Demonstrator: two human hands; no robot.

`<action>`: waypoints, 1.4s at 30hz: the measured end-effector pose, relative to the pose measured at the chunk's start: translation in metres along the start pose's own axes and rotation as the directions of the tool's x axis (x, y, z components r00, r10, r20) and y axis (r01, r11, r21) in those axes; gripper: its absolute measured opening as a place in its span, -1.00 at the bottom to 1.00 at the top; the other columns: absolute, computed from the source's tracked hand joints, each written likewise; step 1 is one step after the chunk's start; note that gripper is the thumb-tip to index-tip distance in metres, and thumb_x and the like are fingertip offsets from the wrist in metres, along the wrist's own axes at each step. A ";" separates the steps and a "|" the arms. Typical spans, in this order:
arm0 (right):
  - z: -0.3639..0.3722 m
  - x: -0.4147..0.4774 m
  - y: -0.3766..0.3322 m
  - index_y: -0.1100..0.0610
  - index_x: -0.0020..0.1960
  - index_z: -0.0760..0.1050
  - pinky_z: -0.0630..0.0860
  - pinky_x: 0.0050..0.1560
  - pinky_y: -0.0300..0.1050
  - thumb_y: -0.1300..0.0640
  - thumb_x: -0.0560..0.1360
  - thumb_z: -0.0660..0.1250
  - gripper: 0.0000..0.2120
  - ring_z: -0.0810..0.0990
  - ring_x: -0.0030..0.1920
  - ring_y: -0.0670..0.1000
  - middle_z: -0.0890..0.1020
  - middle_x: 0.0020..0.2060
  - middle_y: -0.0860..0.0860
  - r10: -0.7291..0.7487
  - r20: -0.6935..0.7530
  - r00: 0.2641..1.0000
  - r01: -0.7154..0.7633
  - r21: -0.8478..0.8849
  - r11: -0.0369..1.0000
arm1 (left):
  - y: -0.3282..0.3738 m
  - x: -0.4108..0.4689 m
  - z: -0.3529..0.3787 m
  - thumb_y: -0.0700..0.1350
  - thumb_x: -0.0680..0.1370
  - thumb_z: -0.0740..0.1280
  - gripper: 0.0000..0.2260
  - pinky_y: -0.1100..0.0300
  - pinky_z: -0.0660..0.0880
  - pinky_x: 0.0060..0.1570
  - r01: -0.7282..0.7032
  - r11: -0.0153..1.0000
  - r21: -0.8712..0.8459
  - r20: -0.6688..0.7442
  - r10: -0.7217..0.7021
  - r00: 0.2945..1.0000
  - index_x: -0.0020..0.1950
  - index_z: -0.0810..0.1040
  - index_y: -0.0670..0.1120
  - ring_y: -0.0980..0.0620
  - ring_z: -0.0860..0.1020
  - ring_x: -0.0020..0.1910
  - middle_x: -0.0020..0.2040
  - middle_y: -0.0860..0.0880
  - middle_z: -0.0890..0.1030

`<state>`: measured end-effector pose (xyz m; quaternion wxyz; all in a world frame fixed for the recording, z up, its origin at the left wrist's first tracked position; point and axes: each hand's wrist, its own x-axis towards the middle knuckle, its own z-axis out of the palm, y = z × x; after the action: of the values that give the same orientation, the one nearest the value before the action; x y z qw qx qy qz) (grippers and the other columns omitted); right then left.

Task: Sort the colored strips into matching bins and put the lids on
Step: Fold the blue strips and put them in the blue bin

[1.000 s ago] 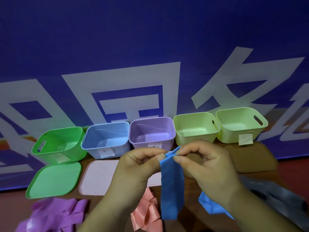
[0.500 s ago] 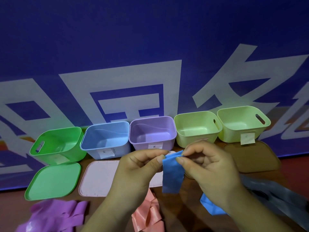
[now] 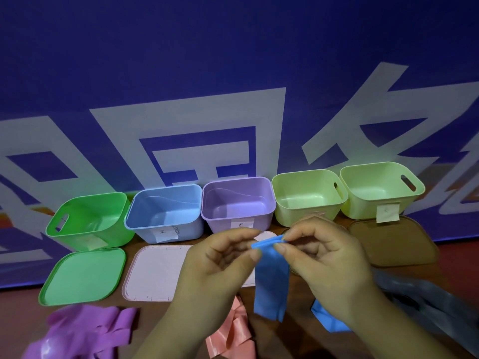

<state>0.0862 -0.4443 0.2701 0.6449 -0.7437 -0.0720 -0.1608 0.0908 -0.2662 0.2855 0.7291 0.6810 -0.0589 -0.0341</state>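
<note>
Pinches blue strip (image 3: 270, 281) at its folded top edge, thumb + forefinger of left hand (image 3: 220, 260) and right hand (image 3: 329, 260) both closed on it; lower end hangs free above table, in front of purple bin (image 3: 238, 203). Lined up behind, lids off: green bin (image 3: 88, 218), blue bin (image 3: 166, 211), inner pale-green bin (image 3: 308, 200), outer pale-green bin (image 3: 381, 187). Flat in front: green lid (image 3: 83, 275), white lid (image 3: 155, 273), brown lid (image 3: 394, 242). Loose nr front edge: purple strips (image 3: 85, 330), pink strips (image 3: 230, 332), grey strips (image 3: 427, 307).

I pinch the top edge of a folded blue strip (image 3: 270, 281) between my left hand (image 3: 220, 257) and right hand (image 3: 326, 257); it hangs down. Far off, a green bin (image 3: 88, 218), blue bin (image 3: 163, 211), purple bin (image 3: 237, 203) and two pale green bins (image 3: 308, 198) stand open in a row, lids (image 3: 83, 275) flat in front.
</note>
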 end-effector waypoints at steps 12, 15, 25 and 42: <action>-0.005 -0.001 0.017 -0.12 -0.19 0.66 0.55 -0.16 -0.28 0.42 0.36 0.52 -0.60 0.63 -0.28 -0.14 0.68 -0.28 -0.06 0.282 0.078 0.956 -0.287 0.063 0.956 | -0.023 0.011 0.002 -0.35 0.48 0.43 -0.74 0.36 0.53 -0.16 0.025 0.980 0.197 -0.011 -0.024 1.000 -0.12 0.71 0.04 0.13 0.66 -0.21 -0.20 0.02 0.72; -0.008 0.000 0.028 -0.05 -0.20 0.68 0.58 -0.18 -0.23 0.41 0.37 0.51 -0.67 0.65 -0.29 -0.11 0.71 -0.29 0.00 0.326 0.107 0.939 -0.332 0.048 0.942 | -0.033 0.013 0.004 -0.34 0.49 0.43 -0.76 0.39 0.50 -0.28 0.084 0.978 0.192 -0.006 -0.084 0.996 -0.16 0.72 0.02 0.15 0.64 -0.27 -0.22 0.04 0.72; -0.036 0.007 0.107 0.09 -0.19 0.67 0.55 -0.16 -0.28 0.36 0.42 0.48 -0.82 0.66 -0.25 -0.09 0.72 -0.28 0.06 0.520 0.164 0.838 -0.525 -0.010 0.851 | -0.084 0.033 0.009 -0.35 0.47 0.45 -0.86 0.31 0.51 -0.19 0.231 0.944 0.236 0.029 -0.245 0.969 -0.19 0.70 -0.12 0.13 0.61 -0.26 -0.25 -0.03 0.70; -0.096 -0.043 0.281 0.03 0.15 0.63 0.40 0.01 -0.33 0.18 0.43 0.40 -0.70 0.61 0.05 -0.03 0.63 0.01 -0.04 0.759 0.177 0.626 -0.273 -0.863 0.426 | -0.142 0.059 0.008 -0.29 0.51 0.43 -0.90 0.24 0.53 -0.28 0.401 0.865 0.302 0.022 -0.427 0.904 -0.18 0.66 -0.13 -0.23 0.58 -0.35 -0.31 -0.31 0.64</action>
<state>0.1201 -0.5788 0.0044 0.2271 -0.9351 0.0688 0.2633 0.1523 -0.2917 0.1463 0.5934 0.7751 0.0521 -0.2106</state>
